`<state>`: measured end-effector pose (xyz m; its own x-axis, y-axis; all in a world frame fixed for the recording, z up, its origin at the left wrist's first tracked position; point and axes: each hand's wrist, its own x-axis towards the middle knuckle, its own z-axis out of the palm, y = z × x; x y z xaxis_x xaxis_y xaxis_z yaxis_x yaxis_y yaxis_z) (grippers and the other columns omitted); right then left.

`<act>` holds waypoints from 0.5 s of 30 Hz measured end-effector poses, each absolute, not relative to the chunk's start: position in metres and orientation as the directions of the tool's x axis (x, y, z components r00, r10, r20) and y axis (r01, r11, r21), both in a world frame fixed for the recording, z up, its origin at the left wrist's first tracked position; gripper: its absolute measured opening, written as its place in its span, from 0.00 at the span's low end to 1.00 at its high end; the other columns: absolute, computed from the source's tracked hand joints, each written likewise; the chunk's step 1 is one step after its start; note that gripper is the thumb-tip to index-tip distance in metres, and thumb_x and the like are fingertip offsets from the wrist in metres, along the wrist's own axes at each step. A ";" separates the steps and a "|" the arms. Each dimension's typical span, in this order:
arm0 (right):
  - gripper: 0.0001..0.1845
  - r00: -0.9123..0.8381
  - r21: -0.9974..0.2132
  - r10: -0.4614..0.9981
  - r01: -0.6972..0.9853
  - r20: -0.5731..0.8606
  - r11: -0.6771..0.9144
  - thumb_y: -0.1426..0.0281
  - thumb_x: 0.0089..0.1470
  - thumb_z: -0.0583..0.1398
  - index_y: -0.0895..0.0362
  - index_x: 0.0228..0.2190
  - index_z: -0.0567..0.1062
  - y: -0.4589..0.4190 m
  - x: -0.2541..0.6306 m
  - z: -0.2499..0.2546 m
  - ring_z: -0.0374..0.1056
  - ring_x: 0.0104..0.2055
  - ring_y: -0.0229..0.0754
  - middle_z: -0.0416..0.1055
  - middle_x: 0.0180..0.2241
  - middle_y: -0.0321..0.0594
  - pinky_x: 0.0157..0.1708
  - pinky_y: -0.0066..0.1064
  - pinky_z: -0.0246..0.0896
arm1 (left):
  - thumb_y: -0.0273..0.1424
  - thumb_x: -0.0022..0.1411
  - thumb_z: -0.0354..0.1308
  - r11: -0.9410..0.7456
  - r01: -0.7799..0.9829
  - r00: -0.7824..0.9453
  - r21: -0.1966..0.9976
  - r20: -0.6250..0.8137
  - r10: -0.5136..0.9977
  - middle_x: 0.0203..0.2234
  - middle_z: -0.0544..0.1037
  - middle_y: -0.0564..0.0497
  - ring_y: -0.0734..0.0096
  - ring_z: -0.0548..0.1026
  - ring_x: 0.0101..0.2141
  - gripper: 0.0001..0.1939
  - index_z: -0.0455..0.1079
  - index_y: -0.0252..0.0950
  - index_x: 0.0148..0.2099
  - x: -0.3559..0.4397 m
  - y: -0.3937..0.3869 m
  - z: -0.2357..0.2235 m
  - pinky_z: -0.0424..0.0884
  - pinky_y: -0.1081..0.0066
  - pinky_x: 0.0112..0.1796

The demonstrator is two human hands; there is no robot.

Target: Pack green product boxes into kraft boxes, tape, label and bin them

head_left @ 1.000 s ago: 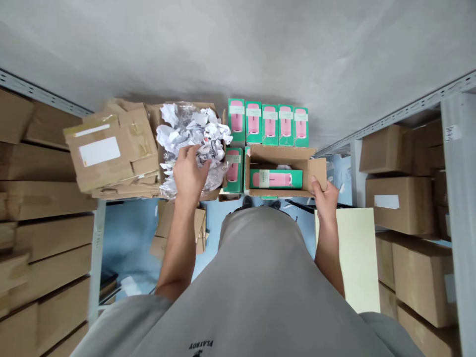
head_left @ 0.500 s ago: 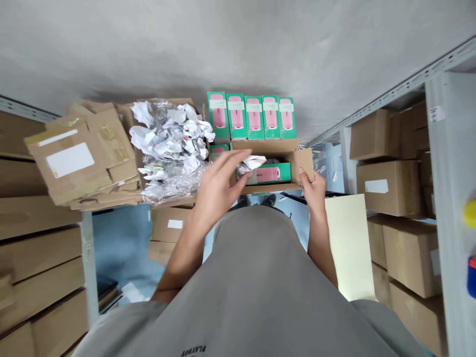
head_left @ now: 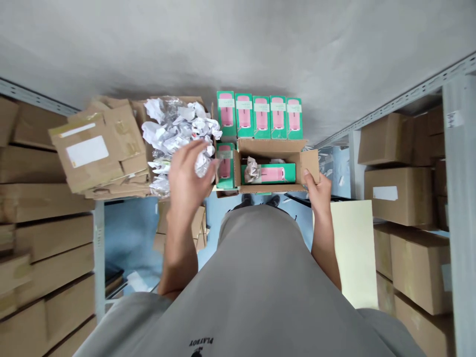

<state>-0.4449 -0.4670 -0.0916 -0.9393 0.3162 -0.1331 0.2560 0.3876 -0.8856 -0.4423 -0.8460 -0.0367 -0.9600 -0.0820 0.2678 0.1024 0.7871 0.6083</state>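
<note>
An open cardboard box (head_left: 268, 189) holds a green-and-pink product box (head_left: 272, 173) lying on its side. A crumpled paper wad (head_left: 253, 170) rests at its left end inside. My right hand (head_left: 320, 190) pinches the box's right flap (head_left: 310, 166) between thumb and fingers. My left hand (head_left: 190, 176), slightly blurred, hovers empty with fingers apart in front of the heap of crumpled white paper (head_left: 178, 130). One more upright green-and-pink box (head_left: 225, 168) stands between that heap and the cardboard box.
Several green-and-pink boxes (head_left: 262, 117) line the wall behind. Flattened cardboard (head_left: 107, 148) is stacked at far left. Shelves of brown cartons (head_left: 55, 243) flank me on the left, with more cartons (head_left: 399, 196) on the right. A pale yellow board (head_left: 351, 253) stands at right.
My left hand has let go of the paper wad inside the cardboard box and moved left to the paper heap. My right hand still holds the flap. The view has shifted slightly.
</note>
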 end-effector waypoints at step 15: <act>0.28 -0.948 -0.879 0.298 0.230 -0.107 0.417 0.42 0.60 0.68 0.56 0.38 0.84 -0.460 -0.455 -0.093 0.82 0.38 0.54 0.85 0.35 0.46 0.43 0.47 0.82 | 0.40 0.75 0.65 0.782 -0.398 -0.846 0.479 0.137 -0.514 0.43 0.88 0.45 0.55 0.83 0.46 0.13 0.82 0.37 0.40 -0.435 -0.942 -0.100 0.80 0.55 0.55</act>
<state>-0.4551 -0.4604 -0.0934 -0.9485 0.2981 -0.1072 0.2304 0.4169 -0.8793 -0.4347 -0.9422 -0.0996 -0.8465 -0.5145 0.1372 -0.3979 0.7824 0.4790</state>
